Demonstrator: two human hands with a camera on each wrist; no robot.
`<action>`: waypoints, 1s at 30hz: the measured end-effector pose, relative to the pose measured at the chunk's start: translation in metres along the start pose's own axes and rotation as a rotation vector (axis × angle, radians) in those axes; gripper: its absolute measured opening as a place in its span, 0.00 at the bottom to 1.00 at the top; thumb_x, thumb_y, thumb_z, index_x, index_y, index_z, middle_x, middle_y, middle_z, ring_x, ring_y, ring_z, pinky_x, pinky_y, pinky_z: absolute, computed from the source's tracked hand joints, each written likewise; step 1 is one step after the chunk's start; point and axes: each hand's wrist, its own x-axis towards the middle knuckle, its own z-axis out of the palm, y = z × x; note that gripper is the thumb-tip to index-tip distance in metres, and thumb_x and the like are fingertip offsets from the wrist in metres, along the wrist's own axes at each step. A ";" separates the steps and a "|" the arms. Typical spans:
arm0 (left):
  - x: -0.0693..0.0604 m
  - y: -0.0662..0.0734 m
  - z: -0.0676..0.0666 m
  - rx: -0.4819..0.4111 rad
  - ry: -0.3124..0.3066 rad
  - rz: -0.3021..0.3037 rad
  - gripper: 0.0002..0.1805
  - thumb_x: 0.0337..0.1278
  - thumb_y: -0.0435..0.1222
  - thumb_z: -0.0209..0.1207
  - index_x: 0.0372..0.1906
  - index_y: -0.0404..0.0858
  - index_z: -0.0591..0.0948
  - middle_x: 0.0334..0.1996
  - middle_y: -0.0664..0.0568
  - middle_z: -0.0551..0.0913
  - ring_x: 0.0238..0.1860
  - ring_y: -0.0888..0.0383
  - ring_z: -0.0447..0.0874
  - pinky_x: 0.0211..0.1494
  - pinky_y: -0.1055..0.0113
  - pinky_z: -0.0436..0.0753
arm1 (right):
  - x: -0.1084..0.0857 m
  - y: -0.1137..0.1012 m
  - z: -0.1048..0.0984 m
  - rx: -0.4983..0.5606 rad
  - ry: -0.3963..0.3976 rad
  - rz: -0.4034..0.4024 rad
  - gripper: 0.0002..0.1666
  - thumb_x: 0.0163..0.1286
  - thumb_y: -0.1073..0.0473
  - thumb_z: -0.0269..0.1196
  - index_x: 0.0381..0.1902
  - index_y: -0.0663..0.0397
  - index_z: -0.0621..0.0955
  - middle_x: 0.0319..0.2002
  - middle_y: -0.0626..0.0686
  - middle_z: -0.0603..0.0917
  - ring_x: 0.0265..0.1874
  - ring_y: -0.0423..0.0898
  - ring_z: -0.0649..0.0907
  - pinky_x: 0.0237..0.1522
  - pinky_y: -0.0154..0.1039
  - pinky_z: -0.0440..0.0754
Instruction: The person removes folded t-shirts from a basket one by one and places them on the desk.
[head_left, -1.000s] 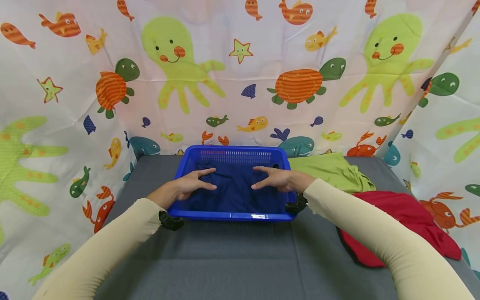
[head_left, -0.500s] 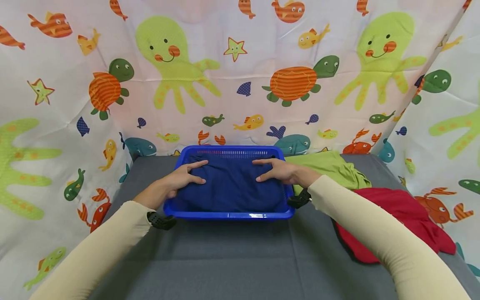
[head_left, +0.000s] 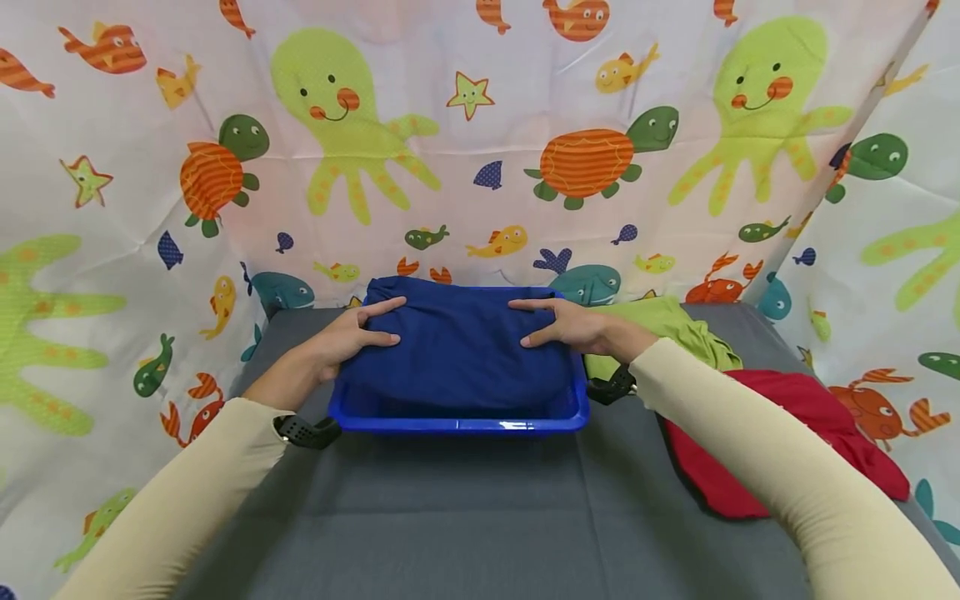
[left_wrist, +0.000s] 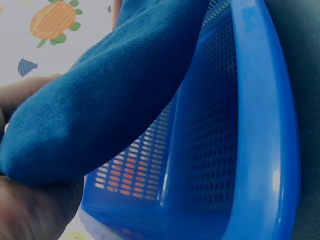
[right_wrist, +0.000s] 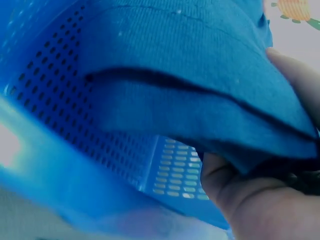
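Note:
A folded navy garment [head_left: 461, 350] is raised in the blue plastic basket [head_left: 459, 426], its back edge above the far rim. My left hand [head_left: 339, 340] grips its left end, and my right hand [head_left: 576, 327] grips the right end. In the left wrist view, the rounded fold of the garment [left_wrist: 112, 95] lies between the thumb and fingers of the left hand [left_wrist: 35, 210]. Layered edges and a stitched hem show on the garment [right_wrist: 175, 65] in the right wrist view, the right thumb [right_wrist: 220, 182] against its lower side. Perforated basket walls [right_wrist: 55, 65] show below the cloth.
A light green cloth [head_left: 667, 329] lies right of the basket, with a red cloth [head_left: 795, 442] nearer on the same side. Grey fabric covers the table [head_left: 450, 517]. A sea-animal printed curtain [head_left: 480, 150] surrounds the back and sides.
Both hands have gone from reaching into the basket to gripping the navy garment. They have lifted it upward, its back edge now above the basket's far rim.

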 end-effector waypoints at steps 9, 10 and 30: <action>-0.006 0.014 0.014 0.010 -0.042 0.053 0.41 0.71 0.34 0.59 0.80 0.60 0.56 0.82 0.44 0.48 0.77 0.38 0.61 0.69 0.46 0.77 | -0.026 -0.008 -0.015 -0.065 -0.009 -0.027 0.44 0.71 0.63 0.65 0.80 0.39 0.60 0.81 0.58 0.46 0.76 0.62 0.62 0.76 0.61 0.63; -0.007 0.015 0.015 0.011 -0.044 0.061 0.41 0.70 0.33 0.59 0.80 0.60 0.56 0.82 0.45 0.49 0.77 0.39 0.62 0.68 0.48 0.78 | -0.029 -0.010 -0.017 -0.073 -0.007 -0.032 0.44 0.71 0.62 0.65 0.80 0.39 0.60 0.81 0.58 0.47 0.76 0.62 0.62 0.75 0.61 0.64; -0.027 0.027 0.066 -0.122 -0.145 0.151 0.42 0.72 0.28 0.55 0.82 0.58 0.52 0.81 0.45 0.54 0.78 0.42 0.61 0.59 0.61 0.85 | -0.089 -0.006 -0.038 -0.198 0.051 -0.086 0.46 0.70 0.57 0.67 0.80 0.37 0.59 0.80 0.58 0.51 0.76 0.61 0.62 0.72 0.58 0.71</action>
